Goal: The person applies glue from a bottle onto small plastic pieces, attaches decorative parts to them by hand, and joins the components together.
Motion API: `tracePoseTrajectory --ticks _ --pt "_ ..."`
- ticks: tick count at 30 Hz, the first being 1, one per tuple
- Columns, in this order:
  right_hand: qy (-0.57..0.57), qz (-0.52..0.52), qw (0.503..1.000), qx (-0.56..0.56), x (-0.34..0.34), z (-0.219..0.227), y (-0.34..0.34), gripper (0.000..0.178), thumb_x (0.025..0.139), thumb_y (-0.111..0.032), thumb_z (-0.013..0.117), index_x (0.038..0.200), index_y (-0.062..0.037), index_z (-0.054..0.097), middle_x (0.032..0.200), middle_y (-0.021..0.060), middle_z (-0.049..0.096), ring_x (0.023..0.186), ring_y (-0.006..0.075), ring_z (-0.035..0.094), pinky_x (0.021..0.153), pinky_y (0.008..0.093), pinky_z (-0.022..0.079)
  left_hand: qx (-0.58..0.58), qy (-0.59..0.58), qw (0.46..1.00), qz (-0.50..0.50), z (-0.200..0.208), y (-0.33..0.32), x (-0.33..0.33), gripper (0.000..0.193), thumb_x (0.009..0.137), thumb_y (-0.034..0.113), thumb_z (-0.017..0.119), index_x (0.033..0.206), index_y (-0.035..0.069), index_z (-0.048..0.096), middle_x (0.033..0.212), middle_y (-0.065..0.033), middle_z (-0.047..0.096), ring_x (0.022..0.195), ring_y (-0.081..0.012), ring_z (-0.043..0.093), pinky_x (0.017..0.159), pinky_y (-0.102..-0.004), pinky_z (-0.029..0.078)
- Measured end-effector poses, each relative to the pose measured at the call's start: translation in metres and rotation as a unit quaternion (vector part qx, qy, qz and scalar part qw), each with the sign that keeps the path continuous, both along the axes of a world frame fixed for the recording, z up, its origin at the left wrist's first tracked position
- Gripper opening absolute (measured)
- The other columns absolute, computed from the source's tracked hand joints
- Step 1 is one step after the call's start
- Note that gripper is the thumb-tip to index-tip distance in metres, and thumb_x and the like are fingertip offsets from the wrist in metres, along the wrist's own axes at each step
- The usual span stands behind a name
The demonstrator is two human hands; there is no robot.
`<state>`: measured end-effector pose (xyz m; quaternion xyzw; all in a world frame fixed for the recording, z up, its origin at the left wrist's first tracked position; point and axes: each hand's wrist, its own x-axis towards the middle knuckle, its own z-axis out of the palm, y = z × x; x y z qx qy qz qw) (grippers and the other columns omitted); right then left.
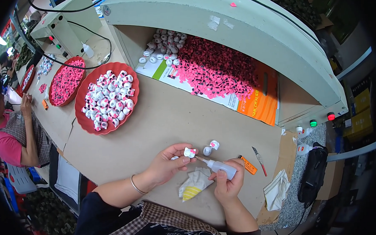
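Between the thumb and fingers of my left hand (163,167) is a small white figurine head (190,152) with a pink bow. Another white piece (174,158) shows by the same fingers. My right hand (229,186) is closed around a translucent squeeze bottle (222,168), its thin nozzle pointing at the head and nearly touching it. Just beyond lie a loose white head (214,144) with pink on it and a greyish-white piece (207,150). A crumpled white cloth with yellow stripes (194,185) lies under and between my hands.
A red scalloped bowl (79,118) of white heads stands left, beside a red bowl (71,100) of pink pieces. Pink pieces (219,70) are heaped under the pale hood (217,21). An orange lighter (249,165) and a craft knife (260,159) lie right. A person (19,137) sits at far left.
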<state>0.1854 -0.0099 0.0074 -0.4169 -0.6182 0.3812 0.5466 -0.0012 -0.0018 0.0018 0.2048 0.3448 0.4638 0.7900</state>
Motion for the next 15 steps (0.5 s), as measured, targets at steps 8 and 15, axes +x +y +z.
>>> tracePoseTrajectory --ticks 8,15 --pt "0.000 -0.003 1.000 0.015 -0.0038 -0.0017 -0.0017 0.023 0.084 -0.015 0.046 0.095 0.0029 0.035 0.091 0.0111 0.034 0.063 0.0136 0.050 0.045 0.0231 0.049 0.005 0.000 1.000 -0.016 0.0026 -0.0008 0.0010 0.029 0.083 0.002 0.048 0.111 0.010 0.049 0.114 -0.0113 0.050 0.095 -0.0135 0.054 0.065 -0.0173 0.046" --pt "-0.016 0.010 1.000 0.025 -0.0045 -0.0016 -0.0012 0.024 0.084 -0.014 0.047 0.096 0.0030 0.035 0.091 0.0113 0.034 0.063 0.0135 0.049 0.045 0.0231 0.050 0.001 0.002 1.000 -0.019 0.0028 -0.0003 0.0009 0.029 0.083 0.003 0.048 0.111 0.010 0.048 0.115 -0.0114 0.050 0.095 -0.0133 0.054 0.066 -0.0176 0.046"
